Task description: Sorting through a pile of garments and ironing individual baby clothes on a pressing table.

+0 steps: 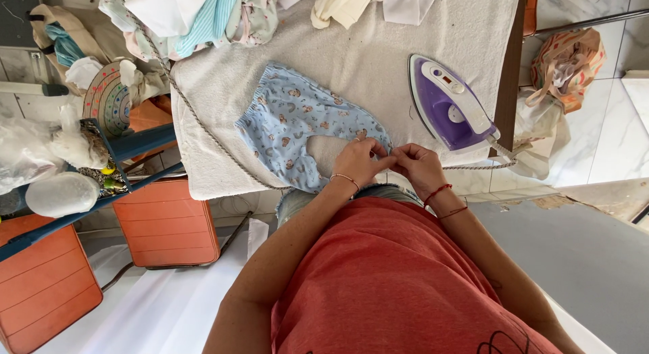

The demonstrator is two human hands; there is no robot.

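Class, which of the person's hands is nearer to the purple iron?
Right. The right hand pinches the hem of the blue baby trousers just beside the purple iron; the left hand grips the same hem farther from it.

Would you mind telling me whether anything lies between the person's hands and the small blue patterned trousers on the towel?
Nothing visible does: the left hand and right hand already pinch the near leg hem of the blue trousers. The purple iron rests apart, to their right.

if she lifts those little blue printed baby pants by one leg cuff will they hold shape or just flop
Probably flop: the baby pants lie flat and creased on the towel-covered board, like thin soft cloth. They look light, since both hands pinch a cuff with fingertips only. The gathered waistband may bunch when lifted.
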